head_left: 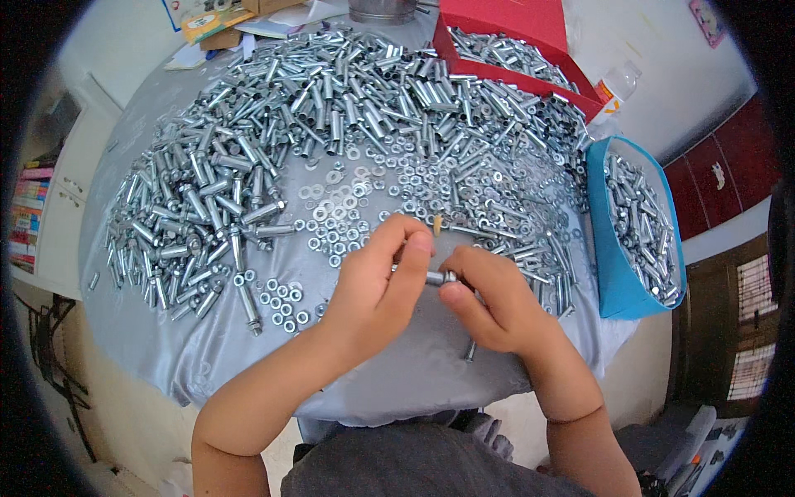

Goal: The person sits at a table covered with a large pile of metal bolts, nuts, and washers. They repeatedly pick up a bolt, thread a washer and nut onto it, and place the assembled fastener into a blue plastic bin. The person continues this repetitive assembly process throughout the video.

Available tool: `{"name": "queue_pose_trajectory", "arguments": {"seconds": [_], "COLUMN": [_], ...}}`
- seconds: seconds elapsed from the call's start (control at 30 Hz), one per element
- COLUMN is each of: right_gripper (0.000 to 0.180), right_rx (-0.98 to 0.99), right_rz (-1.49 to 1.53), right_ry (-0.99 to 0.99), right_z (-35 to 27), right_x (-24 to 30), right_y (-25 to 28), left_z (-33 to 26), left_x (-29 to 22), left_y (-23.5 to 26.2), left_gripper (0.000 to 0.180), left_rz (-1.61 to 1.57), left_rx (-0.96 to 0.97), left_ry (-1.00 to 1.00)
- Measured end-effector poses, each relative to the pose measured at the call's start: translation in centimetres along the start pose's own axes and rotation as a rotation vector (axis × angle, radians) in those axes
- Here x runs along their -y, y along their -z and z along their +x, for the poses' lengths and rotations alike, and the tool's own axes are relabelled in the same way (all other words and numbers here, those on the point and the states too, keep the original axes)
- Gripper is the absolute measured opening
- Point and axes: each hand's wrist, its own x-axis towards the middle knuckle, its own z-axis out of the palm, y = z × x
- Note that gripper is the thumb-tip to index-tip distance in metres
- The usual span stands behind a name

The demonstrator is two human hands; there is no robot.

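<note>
Near the front of the table, my left hand (383, 277) is closed around a silver sleeve anchor bolt (435, 278), whose body is mostly hidden by the fingers. At its right end, the thumb and forefinger of my right hand (497, 302) pinch a nut or washer (450, 277). A thin bolt (470, 351) shows below my right hand; I cannot tell if it is held or lying on the cloth. Just beyond my hands lie loose hex nuts (335, 247), flat washers (339, 199) and a small tan piece (437, 224).
A large heap of metal sleeves (373, 116) spreads over the far side, with assembled anchors (199, 195) at left. A red box (580, 93) and a blue bin (617, 282) hold more hardware at right. A plastic bottle (617, 83) stands behind. Grey cloth (373, 389) covers the table.
</note>
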Motion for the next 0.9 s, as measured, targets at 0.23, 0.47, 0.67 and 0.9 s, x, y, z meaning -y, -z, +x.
{"name": "queue_pose_trajectory", "arguments": {"seconds": [0.23,0.47,0.67,0.9], "right_gripper": [0.028,0.037,0.036,0.032], "right_rx": [0.168,0.073,-0.098,-0.138], "right_rz": [0.371,0.625,0.73,0.788], "right_ry": [-0.146,-0.298,-0.276,-0.275], "right_z": [-0.5,-0.3,-0.1,0.0], "right_x": [0.2,0.1,0.2,-0.5], "right_y": [0.6,-0.3,-0.1,-0.1], "left_z": [-0.6,-0.5,2.8,4.2], "left_x": [-0.8,-1.3,-0.8,0.1], "left_y": [0.2,0.1,5.2,14.2], "left_gripper": [0.011,0.012,0.016,0.023], "left_rz": [0.198,-0.207,-1.049,-1.343], "left_rx": [-0.006,-0.118,-0.435,-0.631], "left_ry": [-0.468,0.011,0.208,-0.174]}}
